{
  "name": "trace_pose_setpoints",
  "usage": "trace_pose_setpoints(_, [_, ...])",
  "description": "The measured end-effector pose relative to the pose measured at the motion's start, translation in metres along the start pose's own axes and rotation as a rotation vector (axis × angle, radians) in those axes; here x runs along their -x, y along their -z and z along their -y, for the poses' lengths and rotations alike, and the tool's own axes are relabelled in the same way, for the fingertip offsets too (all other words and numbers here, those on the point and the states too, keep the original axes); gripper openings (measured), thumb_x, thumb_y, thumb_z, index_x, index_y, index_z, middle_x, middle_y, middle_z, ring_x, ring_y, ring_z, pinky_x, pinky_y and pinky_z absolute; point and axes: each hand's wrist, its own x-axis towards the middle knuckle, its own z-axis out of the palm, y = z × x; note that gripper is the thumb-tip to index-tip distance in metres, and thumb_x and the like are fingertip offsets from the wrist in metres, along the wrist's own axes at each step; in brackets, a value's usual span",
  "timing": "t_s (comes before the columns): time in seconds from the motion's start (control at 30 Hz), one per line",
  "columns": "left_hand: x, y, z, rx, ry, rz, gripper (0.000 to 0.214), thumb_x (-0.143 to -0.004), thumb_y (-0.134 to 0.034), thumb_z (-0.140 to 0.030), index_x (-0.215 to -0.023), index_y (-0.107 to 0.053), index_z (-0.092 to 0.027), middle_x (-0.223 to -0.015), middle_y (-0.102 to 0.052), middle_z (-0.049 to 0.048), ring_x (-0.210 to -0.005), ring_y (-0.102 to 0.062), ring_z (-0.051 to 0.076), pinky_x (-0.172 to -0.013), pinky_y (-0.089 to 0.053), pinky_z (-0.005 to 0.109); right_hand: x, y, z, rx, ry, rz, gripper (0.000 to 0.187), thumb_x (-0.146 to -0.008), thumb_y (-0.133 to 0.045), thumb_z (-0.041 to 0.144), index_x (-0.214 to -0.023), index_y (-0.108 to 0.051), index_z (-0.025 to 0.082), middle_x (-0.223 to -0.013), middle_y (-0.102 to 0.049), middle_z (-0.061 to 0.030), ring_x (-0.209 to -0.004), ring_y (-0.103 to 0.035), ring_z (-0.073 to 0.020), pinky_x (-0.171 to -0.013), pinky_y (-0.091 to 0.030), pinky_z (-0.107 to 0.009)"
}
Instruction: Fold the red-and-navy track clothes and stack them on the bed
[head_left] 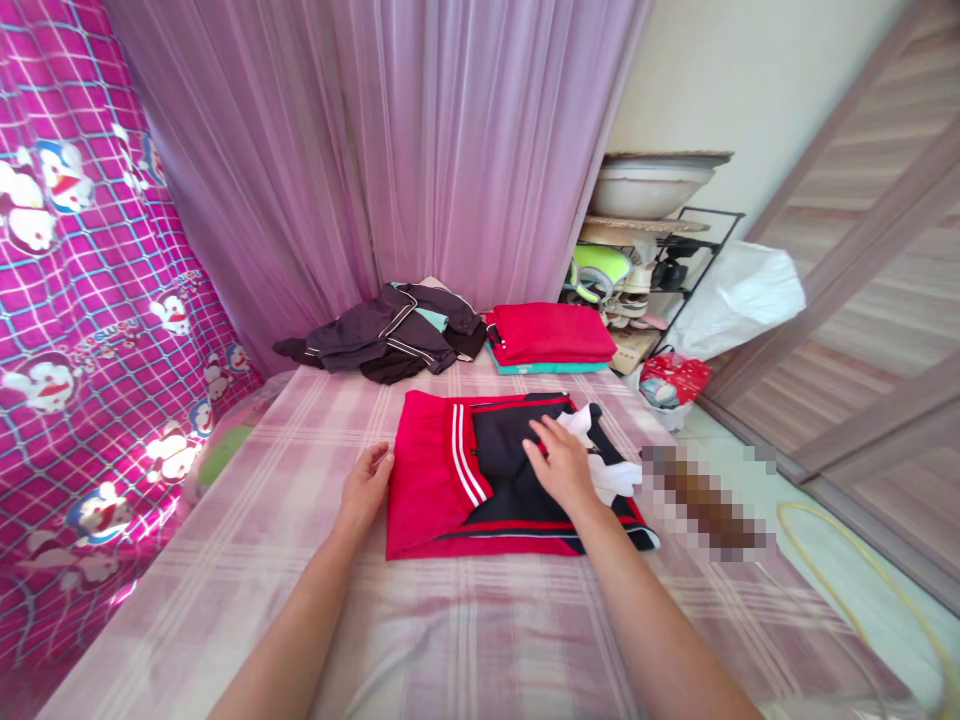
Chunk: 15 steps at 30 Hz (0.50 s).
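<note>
The bed [465, 620], under a pink plaid sheet, fills the view from 6 o'clock up to the pink curtain [375, 140] at 12. At its centre lies the red and navy garment [480, 480], already doubled over into a rough square, white stripes showing, with a white piece [611, 470] poking out at its 3 o'clock side; it looks partly folded, with that loose edge not yet tucked. At 12 o'clock a dark heap [390, 340] lies unfolded, so more seems left to do, while beside it at 1 o'clock a red stack [551, 335] sits neatly folded. Further out at 2 o'clock a rack [660, 270] holds a basin on top and shoes below; a white bag [739, 295] leans next to it. The right hand [559, 465] presses flat on the navy part, grip open, fingers spread. The left hand [365, 490] rests open at the garment's 9 o'clock edge, fingertips touching the red cloth
</note>
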Motion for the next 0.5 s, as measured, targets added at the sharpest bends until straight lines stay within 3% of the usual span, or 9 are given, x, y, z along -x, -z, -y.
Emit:
trace_pose_setpoints(0.1, [-0.018, 0.004, -0.019, -0.024, 0.094, 0.046, 0.043, -0.087, -0.062, -0.037, -0.125, -0.058, -0.017, -0.113, -0.073, 0.0116, -0.092, -0.071, 0.018, -0.077, -0.058, 0.031, -0.026, 0.024, -0.04, 0.145, -0.243, -0.022, 0.054, -0.095, -0.046, 0.04, -0.142, -0.051, 0.015, -0.148, -0.05, -0.0188, -0.135, -0.047, -0.0329, -0.107, -0.04, -0.049])
trace_pose_setpoints(0.23, [-0.046, -0.001, -0.04, -0.16, 0.165, 0.114, 0.051, -0.086, -0.064, -0.045, -0.126, -0.058, -0.014, -0.104, -0.075, 0.0115, -0.087, -0.072, 0.019, -0.071, -0.056, 0.028, -0.047, 0.034, -0.08, 0.165, -0.476, 0.2, 0.068, -0.094, -0.048, 0.05, -0.149, -0.04, 0.011, -0.138, -0.058, -0.0222, -0.126, -0.057, -0.0333, -0.101, -0.045, -0.045])
trace_pose_setpoints(0.37, [-0.069, -0.014, -0.049, -0.221, 0.176, 0.13, 0.055, -0.081, -0.068, -0.049, -0.121, -0.062, -0.013, -0.105, -0.075, 0.0127, -0.088, -0.072, 0.021, -0.067, -0.055, 0.027, -0.054, 0.026, -0.089, 0.164, -0.514, 0.29, 0.077, -0.086, -0.059, 0.056, -0.148, -0.042, 0.014, -0.133, -0.062, -0.0209, -0.118, -0.063, -0.0339, -0.094, -0.049, -0.046])
trace_pose_setpoints(0.5, [-0.079, -0.023, -0.051, -0.282, 0.14, 0.119, 0.042, -0.076, -0.074, -0.037, -0.108, -0.068, -0.012, -0.096, -0.077, 0.0137, -0.082, -0.072, 0.024, -0.065, -0.055, 0.031, -0.059, 0.026, -0.079, 0.22, -0.485, 0.354, 0.054, -0.085, -0.063, 0.042, -0.132, -0.059, 0.017, -0.126, -0.067, -0.0184, -0.114, -0.065, -0.0315, -0.089, -0.05, -0.041])
